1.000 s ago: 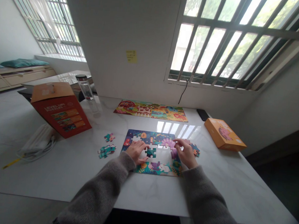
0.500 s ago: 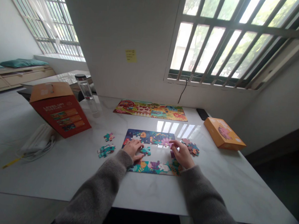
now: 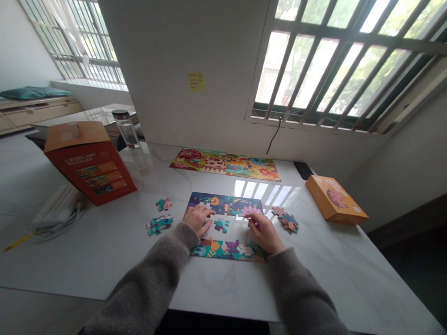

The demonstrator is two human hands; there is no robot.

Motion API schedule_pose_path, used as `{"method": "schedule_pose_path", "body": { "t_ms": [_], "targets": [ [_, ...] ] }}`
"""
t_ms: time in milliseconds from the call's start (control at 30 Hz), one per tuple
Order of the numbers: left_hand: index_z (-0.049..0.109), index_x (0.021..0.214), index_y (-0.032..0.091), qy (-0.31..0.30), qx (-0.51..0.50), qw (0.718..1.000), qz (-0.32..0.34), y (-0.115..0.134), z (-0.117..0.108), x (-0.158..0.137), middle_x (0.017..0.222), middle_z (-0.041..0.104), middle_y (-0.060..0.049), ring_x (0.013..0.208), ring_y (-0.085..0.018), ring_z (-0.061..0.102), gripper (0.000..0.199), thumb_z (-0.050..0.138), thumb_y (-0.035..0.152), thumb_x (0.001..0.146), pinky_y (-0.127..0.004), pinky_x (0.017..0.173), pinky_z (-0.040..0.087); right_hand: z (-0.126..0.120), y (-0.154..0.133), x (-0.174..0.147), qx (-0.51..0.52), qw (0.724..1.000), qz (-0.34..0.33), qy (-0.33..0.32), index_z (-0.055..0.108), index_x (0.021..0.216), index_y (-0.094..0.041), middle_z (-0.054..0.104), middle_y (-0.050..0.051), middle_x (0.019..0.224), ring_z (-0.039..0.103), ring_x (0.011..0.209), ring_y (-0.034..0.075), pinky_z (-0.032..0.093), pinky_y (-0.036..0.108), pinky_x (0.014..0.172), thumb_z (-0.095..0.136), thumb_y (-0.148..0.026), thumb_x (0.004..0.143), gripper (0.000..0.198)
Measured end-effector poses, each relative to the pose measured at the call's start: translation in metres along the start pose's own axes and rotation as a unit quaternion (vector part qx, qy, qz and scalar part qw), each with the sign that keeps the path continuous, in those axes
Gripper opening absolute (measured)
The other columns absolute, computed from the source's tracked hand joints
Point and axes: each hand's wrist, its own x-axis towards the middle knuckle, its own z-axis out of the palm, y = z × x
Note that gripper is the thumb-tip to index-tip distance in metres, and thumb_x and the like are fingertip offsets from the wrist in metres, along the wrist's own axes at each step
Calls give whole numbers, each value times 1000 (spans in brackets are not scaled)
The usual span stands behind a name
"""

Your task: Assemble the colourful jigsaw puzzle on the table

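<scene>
Head view. Left hand [image 3: 197, 220] over the left side of a part-built puzzle [image 3: 240, 205]; its fingers loosely curled, thumb parted from forefinger, no piece seen between. Right hand [image 3: 265, 233] over the puzzle's right side, forefinger pointing inward; cannot tell whether its fingers grip anything. Teal puzzle piece [image 3: 221, 225] lies between the two hands' fingers, nearer the left thumb. Loose pieces [image 3: 159, 225] on the tabletop [image 3: 220, 290], left of the left fingers; more pieces [image 3: 288, 222] right of the right fingers. Completed puzzle strip [image 3: 227, 165] well beyond both.
</scene>
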Motion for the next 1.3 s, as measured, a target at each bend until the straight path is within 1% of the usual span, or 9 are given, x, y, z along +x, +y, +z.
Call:
{"method": "schedule_pose_path", "body": {
  "t_ms": [100,167,433,700,900,1033,1100,1167,1300],
  "targets": [
    [71,94,22,-18,8,1000,-12,5,-5,-1,96,67,-6,97,-25,57,13,60,28,89,-43,91,38,10,-5,1,-36,998,-49,-12,70,106,-20,68,8,96,60,94,22,47,37,89,44,-17,94,28],
    [71,92,21,-45,20,999,-11,8,-8,-1,97,66,-6,98,-27,56,15,66,34,85,-44,92,38,19,-11,2,-69,995,-69,-36,70,111,-21,67,9,103,57,102,24,45,39,93,46,-16,95,29],
    [71,99,23,-78,17,997,-5,9,-7,0,101,64,-6,104,-29,54,20,70,36,84,-44,93,37,36,-30,11,-170,979,-45,-98,68,112,-25,62,8,113,50,112,29,39,44,100,71,-34,87,26],
    [70,113,26,-66,-5,998,14,12,-4,1,103,65,-7,105,-29,55,27,68,30,86,-42,89,39,40,-32,10,-140,986,3,-86,59,99,-21,65,6,99,54,98,25,40,38,90,73,-37,84,26],
    [75,111,29,-42,-16,998,35,12,0,2,100,65,-6,101,-26,55,24,59,27,92,-42,90,37,42,-41,6,-203,978,-2,-53,61,83,-21,66,8,91,54,94,27,36,40,87,69,-46,87,26],
    [74,111,26,-11,-18,1000,6,5,-7,2,104,67,-6,104,-26,55,25,58,26,91,-43,91,36,38,-40,4,-202,977,20,-72,62,77,-21,65,7,91,53,94,26,36,40,87,63,-40,93,25],
    [75,102,25,1,-20,1000,-11,0,-9,1,103,69,-5,103,-25,55,20,58,25,91,-43,90,36,34,-38,4,-181,980,14,-85,66,84,-22,65,7,95,53,96,25,37,40,89,60,-35,94,18],
    [76,95,25,2,-21,1000,-11,-3,-8,0,99,69,-5,100,-24,55,17,59,27,90,-43,90,35,32,-34,4,-161,982,-8,-97,69,101,-24,63,6,103,52,101,25,39,40,92,61,-30,92,13],
    [77,95,27,-16,-14,1000,12,-2,-1,-2,97,68,-5,101,-24,55,18,60,31,92,-43,93,35,30,-31,5,-145,981,-45,-121,64,125,-29,59,7,118,50,107,26,40,40,97,66,-26,87,38]
  ]
}}
